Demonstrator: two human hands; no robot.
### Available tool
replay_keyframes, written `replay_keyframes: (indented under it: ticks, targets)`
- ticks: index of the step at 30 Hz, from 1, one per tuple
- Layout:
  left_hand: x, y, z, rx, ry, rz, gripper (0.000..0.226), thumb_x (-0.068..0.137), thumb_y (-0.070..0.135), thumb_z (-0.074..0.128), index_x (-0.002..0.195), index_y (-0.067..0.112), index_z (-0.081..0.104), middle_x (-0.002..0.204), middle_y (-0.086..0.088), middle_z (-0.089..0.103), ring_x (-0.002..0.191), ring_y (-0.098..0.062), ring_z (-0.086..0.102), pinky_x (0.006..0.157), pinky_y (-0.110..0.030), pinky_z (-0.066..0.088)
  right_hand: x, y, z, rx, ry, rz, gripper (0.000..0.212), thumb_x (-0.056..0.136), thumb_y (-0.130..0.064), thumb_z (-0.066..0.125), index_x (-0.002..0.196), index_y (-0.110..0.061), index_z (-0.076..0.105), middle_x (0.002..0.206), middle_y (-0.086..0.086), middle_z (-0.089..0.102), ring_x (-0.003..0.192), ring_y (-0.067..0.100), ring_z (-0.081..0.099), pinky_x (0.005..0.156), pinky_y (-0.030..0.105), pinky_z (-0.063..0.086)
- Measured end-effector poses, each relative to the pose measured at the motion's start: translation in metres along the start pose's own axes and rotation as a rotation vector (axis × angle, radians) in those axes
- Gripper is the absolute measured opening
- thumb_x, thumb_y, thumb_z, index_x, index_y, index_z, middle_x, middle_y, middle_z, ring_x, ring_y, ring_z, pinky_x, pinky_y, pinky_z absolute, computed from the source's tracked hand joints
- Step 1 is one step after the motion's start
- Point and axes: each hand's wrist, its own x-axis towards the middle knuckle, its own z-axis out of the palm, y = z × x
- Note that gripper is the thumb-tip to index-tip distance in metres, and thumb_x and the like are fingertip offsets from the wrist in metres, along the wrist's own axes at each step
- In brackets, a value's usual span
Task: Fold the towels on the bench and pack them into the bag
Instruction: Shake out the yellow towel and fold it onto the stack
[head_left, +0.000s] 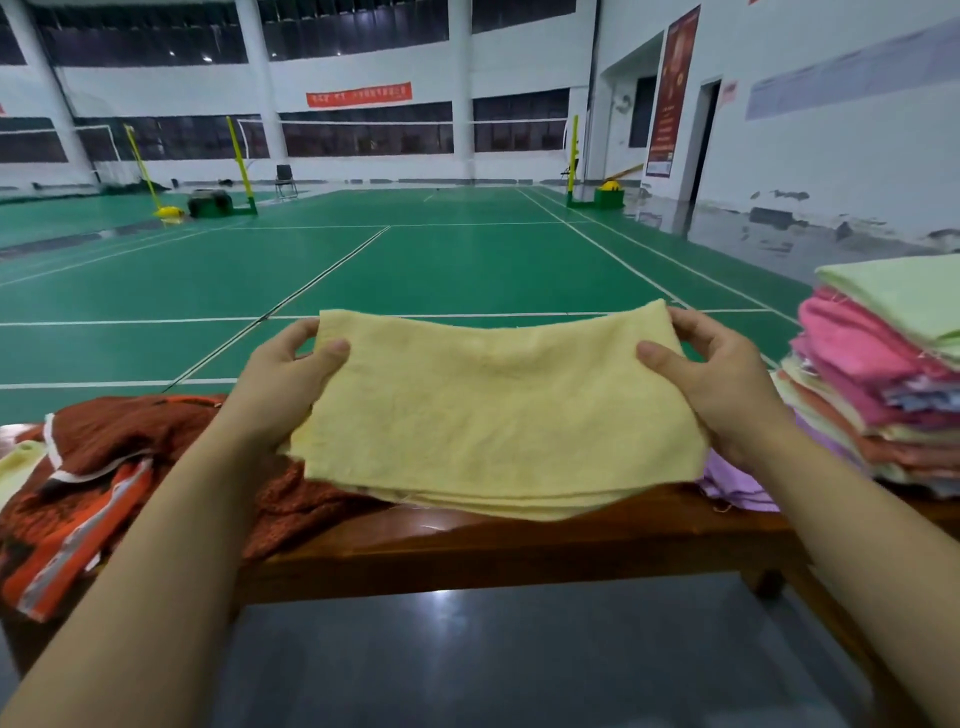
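- The pale yellow terry towel (498, 410), already doubled into several layers, is held up between both hands just above the brown wooden bench (519, 551), its lower edge resting on or just over the bench top
- The left hand (283, 379) pinches the towel's corner at 9 o'clock, thumb on top and fingers behind
- The right hand (717, 384) pinches the opposite corner at 3 o'clock in the same manner, so the hands are well apart with the cloth stretched between them
- The orange and dark red patterned fabric bag (98, 488) lies slumped on the bench at 8 o'clock
- A stack of pink, green and cream folded towels (883, 384) stands at 3 o'clock, with a lilac cloth (727, 480) beside it
- Judging by the layers, folding of this towel is nearly finished
- The next move probably calls for one more fold or carrying it leftward to the bag, whose mouth I cannot make out
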Motion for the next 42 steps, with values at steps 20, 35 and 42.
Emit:
replay_keyframes:
  ticks: [20, 35, 42]
  targets:
    - [-0.009, -0.058, 0.107, 1.103, -0.123, 0.383, 0.032, 0.108, 0.028, 0.034, 0.128, 0.012, 0.052, 0.132, -0.01, 0.053, 0.118, -0.03, 0.049, 0.101, -0.042, 0.04, -0.013, 0.047, 0.022, -0.868, -0.316, 0.177, 0.055, 0.097, -0.027, 0.064, 0.138, -0.018, 0.029, 0.129, 0.01, 0.057, 0.105, 0.031, 0.061, 0.089, 0.035, 0.045]
    - [-0.004, -0.094, 0.165, 1.282, -0.513, 0.14, 0.062, 0.107, 0.044, 0.008, 0.162, 0.017, -0.002, 0.17, -0.004, -0.01, 0.156, -0.028, -0.007, 0.126, -0.052, -0.002, 0.002, 0.044, -0.011, -0.175, -0.128, 0.434, 0.04, 0.088, -0.002, 0.074, 0.126, -0.015, 0.067, 0.116, 0.01, 0.07, 0.092, 0.03, 0.073, 0.089, 0.053, 0.058]
    - [-0.009, -0.073, 0.206, 1.168, -0.539, 0.2, 0.058, 0.11, 0.034, 0.018, 0.161, 0.011, 0.007, 0.169, -0.013, -0.005, 0.156, -0.029, -0.001, 0.127, -0.049, 0.006, 0.007, 0.023, -0.045, -0.218, -0.03, 0.405, 0.044, 0.089, -0.002, 0.072, 0.13, -0.015, 0.064, 0.117, 0.008, 0.066, 0.089, 0.026, 0.07, 0.08, 0.042, 0.058]
